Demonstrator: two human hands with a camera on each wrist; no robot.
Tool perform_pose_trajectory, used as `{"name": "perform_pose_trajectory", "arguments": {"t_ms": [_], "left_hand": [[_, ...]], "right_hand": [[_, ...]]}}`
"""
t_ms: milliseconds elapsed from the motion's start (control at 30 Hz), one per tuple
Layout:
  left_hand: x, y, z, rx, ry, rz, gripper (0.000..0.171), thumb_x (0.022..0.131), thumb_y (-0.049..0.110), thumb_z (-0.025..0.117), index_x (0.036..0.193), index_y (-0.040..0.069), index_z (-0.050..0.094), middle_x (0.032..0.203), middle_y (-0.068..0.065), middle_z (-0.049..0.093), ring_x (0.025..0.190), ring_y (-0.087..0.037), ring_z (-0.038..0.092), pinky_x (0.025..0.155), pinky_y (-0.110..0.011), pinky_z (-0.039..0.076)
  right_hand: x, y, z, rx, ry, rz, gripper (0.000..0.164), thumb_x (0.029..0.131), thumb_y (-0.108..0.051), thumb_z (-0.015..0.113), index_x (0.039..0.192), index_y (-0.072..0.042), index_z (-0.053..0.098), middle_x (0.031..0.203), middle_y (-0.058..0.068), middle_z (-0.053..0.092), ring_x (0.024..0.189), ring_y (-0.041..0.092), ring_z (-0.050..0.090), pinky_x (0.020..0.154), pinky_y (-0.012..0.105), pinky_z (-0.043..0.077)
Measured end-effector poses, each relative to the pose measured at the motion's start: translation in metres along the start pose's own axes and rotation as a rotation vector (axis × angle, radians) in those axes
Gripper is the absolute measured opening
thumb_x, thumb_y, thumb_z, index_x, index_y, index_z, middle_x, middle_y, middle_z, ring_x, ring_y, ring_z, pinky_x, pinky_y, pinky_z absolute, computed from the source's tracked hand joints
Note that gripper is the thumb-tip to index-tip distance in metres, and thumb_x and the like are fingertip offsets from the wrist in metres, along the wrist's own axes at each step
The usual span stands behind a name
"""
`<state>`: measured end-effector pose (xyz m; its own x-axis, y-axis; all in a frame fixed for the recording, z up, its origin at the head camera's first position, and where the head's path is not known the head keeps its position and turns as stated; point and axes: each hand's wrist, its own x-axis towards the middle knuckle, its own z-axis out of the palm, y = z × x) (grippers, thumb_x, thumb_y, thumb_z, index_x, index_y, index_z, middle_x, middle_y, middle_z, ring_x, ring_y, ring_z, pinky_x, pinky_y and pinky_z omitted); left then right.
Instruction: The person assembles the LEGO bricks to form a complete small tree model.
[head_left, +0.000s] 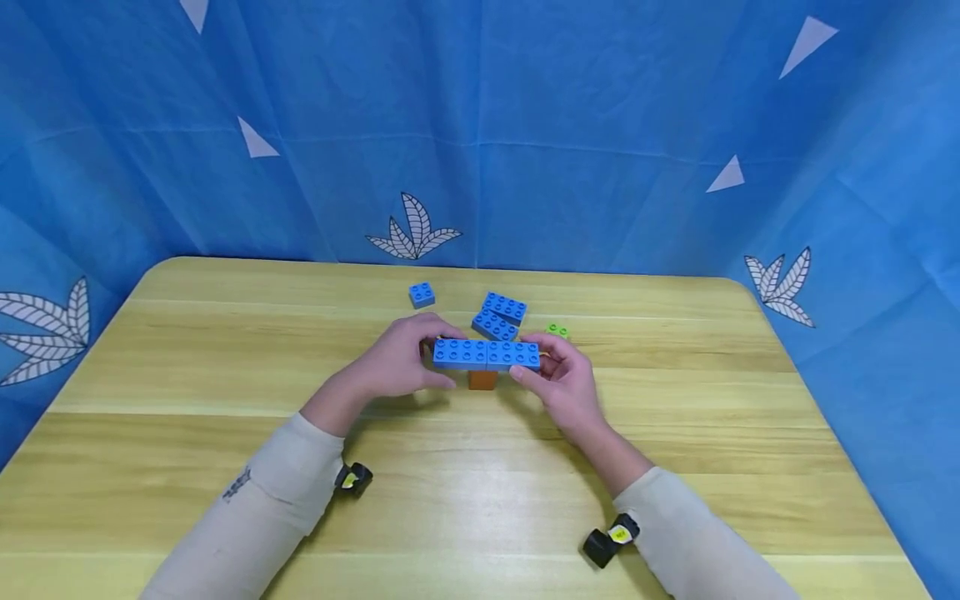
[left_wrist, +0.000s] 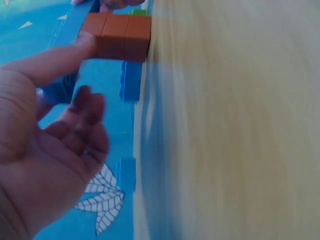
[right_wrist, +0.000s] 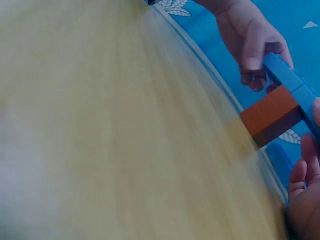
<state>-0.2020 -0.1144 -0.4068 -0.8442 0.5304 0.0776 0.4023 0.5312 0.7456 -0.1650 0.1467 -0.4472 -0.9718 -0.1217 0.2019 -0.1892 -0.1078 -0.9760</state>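
Two long blue bricks lie end to end, studs up, across the top of an orange-brown stack of bricks standing on the table. My left hand is at the left end, thumb in front and forefinger behind, holding the left blue brick. At the other end my right hand pinches the right blue brick between thumb and fingers. From the left wrist the stack shows several bricks tall, directly under the blue pair. The right wrist view shows the pair's seam above the stack.
Behind the stack, two blue bricks lie close together at an angle. A small blue brick sits farther left, and a green brick is partly hidden behind my right hand. A blue curtain hangs at the table's far edge.
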Motion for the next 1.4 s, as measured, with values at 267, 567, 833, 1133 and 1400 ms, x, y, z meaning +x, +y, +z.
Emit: {"name": "perform_pose_trajectory", "arguments": {"t_ms": [267,567,833,1133,1400], "left_hand": [[0.011,-0.02,-0.007,-0.006,-0.031,-0.015,0.051,0.083,-0.008,0.072,0.132,0.004,0.063,0.105,-0.006,0.062,0.088,-0.024,0.056,0.08,-0.036,0.051],[0.037,-0.032,0.008,-0.043,-0.065,-0.007,0.047,0.092,-0.004,0.066,0.137,0.01,0.062,0.126,-0.011,0.061,0.107,-0.028,0.056,0.097,-0.043,0.045],[0.053,-0.032,0.005,0.112,-0.12,0.022,0.054,0.094,-0.007,0.06,0.141,0.018,0.06,0.116,-0.01,0.058,0.102,-0.027,0.052,0.093,-0.044,0.045],[0.051,-0.034,0.001,0.1,0.007,-0.021,0.044,0.08,-0.017,0.064,0.113,0.01,0.072,0.121,-0.009,0.053,0.101,-0.028,0.05,0.091,-0.041,0.045],[0.05,-0.038,0.001,0.145,0.077,-0.045,0.02,0.08,-0.009,0.069,0.092,0.006,0.066,0.103,-0.008,0.065,0.096,-0.027,0.055,0.09,-0.04,0.046]], "right_hand": [[0.0,0.008,-0.002,0.082,0.016,-0.048,0.042,0.084,0.015,0.071,0.122,0.018,0.055,0.104,0.015,0.068,0.08,0.017,0.064,0.068,0.022,0.053],[-0.005,0.011,-0.001,0.081,-0.005,-0.009,0.035,0.084,0.013,0.072,0.118,0.012,0.061,0.105,0.016,0.068,0.082,0.02,0.065,0.071,0.026,0.056],[-0.002,0.009,-0.001,0.08,0.008,-0.049,0.034,0.084,0.013,0.072,0.117,0.011,0.061,0.105,0.017,0.068,0.083,0.022,0.066,0.071,0.026,0.056],[-0.001,0.008,-0.002,0.082,0.003,-0.05,0.034,0.084,0.012,0.072,0.117,0.011,0.061,0.104,0.017,0.067,0.084,0.022,0.066,0.074,0.028,0.056],[-0.002,0.01,-0.001,0.069,0.011,-0.046,0.034,0.084,0.012,0.072,0.117,0.011,0.062,0.103,0.016,0.067,0.082,0.021,0.064,0.071,0.025,0.055]]}}
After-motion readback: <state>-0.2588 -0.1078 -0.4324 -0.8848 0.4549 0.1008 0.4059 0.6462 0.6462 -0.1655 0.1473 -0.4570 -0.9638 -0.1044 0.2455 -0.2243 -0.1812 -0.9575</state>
